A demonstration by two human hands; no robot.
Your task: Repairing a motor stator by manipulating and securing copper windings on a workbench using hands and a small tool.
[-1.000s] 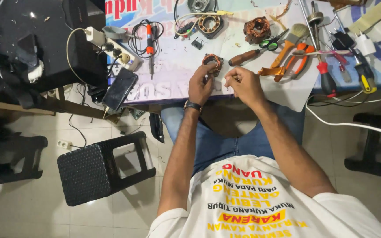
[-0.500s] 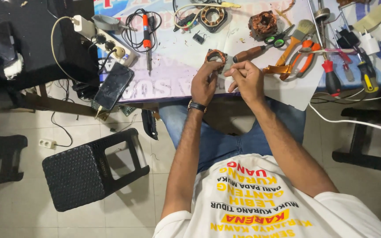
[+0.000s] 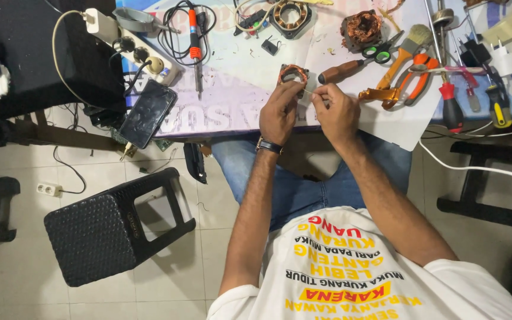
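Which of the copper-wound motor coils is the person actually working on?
The small coil at the table edge, touched by the left hand. The ring-shaped stator and dark coil lie untouched farther back.

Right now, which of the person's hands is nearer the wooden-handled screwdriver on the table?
The right hand. It sits just below the screwdriver, apart from it. The left hand is farther off to the left, holding the small copper-wound coil.

The floor [image 3: 167,284] is laid with pale tiles. A black plastic stool [image 3: 108,231] is set left of the surface [image 3: 232,106], which is covered by a printed sheet. A dark stand [image 3: 493,195] is seen at right.
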